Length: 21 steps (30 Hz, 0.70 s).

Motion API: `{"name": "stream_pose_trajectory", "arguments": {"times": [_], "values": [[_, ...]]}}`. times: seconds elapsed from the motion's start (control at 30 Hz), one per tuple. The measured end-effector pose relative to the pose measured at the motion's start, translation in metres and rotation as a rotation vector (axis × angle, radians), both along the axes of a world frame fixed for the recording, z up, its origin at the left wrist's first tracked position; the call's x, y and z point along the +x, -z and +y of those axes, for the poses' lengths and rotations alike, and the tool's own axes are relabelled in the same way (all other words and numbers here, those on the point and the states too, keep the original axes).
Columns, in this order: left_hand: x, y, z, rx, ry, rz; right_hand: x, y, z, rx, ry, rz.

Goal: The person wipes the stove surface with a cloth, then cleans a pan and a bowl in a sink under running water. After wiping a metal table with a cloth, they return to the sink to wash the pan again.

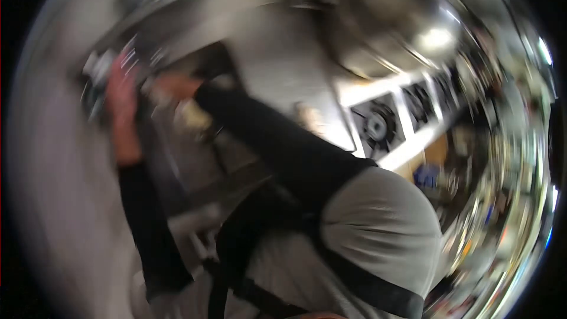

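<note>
Motion smears much of the view. My left hand reaches forward at the far left, beside a whitish, shiny cluster that I cannot make out. Close to its right is my right hand, coming in from the side on a black-sleeved arm. Both hands are over a dark grey, sink-like recess. Just below my right hand shows a blurred pale yellow thing. The fingers of both hands are too smeared to tell whether they hold anything.
A stove with black burners runs off to the right. Behind it stands a very large shiny metal pot. A grey metal counter lies between recess and pot. Blurred shelves with goods line the right edge.
</note>
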State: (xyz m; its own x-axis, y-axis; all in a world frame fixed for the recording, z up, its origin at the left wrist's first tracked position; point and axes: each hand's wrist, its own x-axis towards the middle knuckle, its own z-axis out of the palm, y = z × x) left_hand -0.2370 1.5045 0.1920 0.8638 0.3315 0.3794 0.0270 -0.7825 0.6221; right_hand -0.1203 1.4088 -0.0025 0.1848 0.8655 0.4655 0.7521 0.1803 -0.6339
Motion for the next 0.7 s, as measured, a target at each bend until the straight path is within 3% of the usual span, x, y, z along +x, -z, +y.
{"name": "stream_pose_trajectory", "arguments": {"times": [0.03,0.07,0.1,0.13,0.17,0.2,0.23,0.3,0.37,0.5,0.6,0.67,0.7], "values": [[0.006,0.011,0.008,-0.487,0.215,-0.158,0.012,-0.015,0.007,0.095,-0.063,-0.142],[0.005,0.024,0.016,-0.444,0.217,-0.179,0.018,-0.007,0.018,0.139,-0.013,-0.249],[0.001,0.018,0.011,-0.857,0.088,-0.140,0.022,-0.019,0.034,-0.183,-0.024,-0.545],[0.004,0.046,0.029,-0.846,0.011,-0.223,0.025,-0.031,0.030,-0.056,0.017,-0.735],[-0.012,0.040,0.021,-0.898,0.017,-0.244,0.020,-0.055,0.033,-0.311,0.003,-0.924],[-0.028,0.034,0.015,-0.953,0.046,-0.265,0.020,-0.061,0.040,-0.304,-0.042,-0.864],[-0.046,0.037,0.013,-0.941,0.013,-0.284,0.016,-0.070,0.036,-0.346,0.016,-0.627],[-0.064,0.059,0.019,-0.933,-0.233,-0.172,0.000,-0.081,0.041,-0.362,0.082,-0.593],[-0.083,0.072,0.017,-0.935,-0.272,-0.186,0.003,-0.078,0.041,-0.311,0.181,-0.436],[-0.102,0.081,0.011,-0.958,-0.359,-0.173,0.021,-0.056,0.064,-0.341,0.116,-0.555],[-0.106,0.095,0.009,-0.908,-0.439,-0.265,0.014,-0.095,0.060,-0.277,-0.104,-0.458],[-0.111,0.095,0.009,-0.898,-0.441,-0.280,0.003,-0.116,0.060,-0.670,0.104,-0.537],[-0.112,0.095,0.009,-0.889,-0.439,-0.288,-0.002,-0.120,0.057,-0.669,0.100,-0.543]]}}
